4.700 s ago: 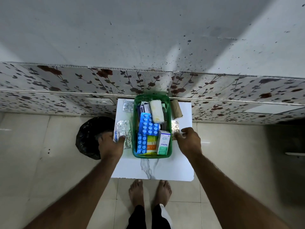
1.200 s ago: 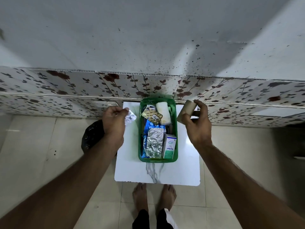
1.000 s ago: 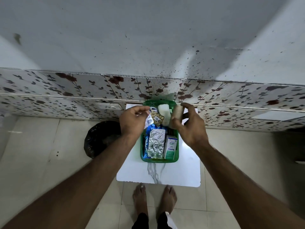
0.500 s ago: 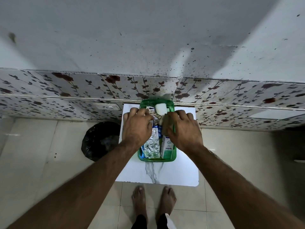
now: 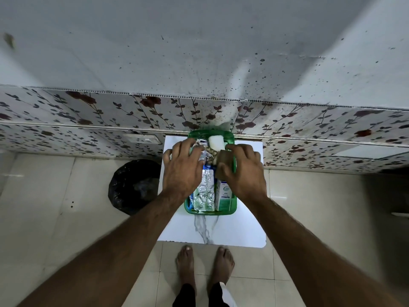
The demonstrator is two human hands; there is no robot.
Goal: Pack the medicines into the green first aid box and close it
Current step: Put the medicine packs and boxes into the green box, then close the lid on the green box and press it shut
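The green first aid box (image 5: 210, 212) stands open on a small white table (image 5: 234, 231), filled with medicines. Inside I see a silver blister strip (image 5: 204, 191), a white-and-green carton (image 5: 224, 197) and a white gauze roll (image 5: 216, 142) at the far end. My left hand (image 5: 182, 171) is over the box's left side, fingers on a small silver blister pack (image 5: 201, 154). My right hand (image 5: 241, 171) is over the right side, gripping a brown bandage roll (image 5: 224, 162) inside the box. No lid is visible.
A black bag-lined bin (image 5: 132, 185) sits on the floor left of the table. A wall with floral panels rises right behind the table. My bare feet (image 5: 205, 267) are on the tiled floor at the table's near edge.
Both hands brought their items from the table's far corners in over the box. Half a second ago they were pressed down inside; now the fingers have lifted a little and the brown roll shows.
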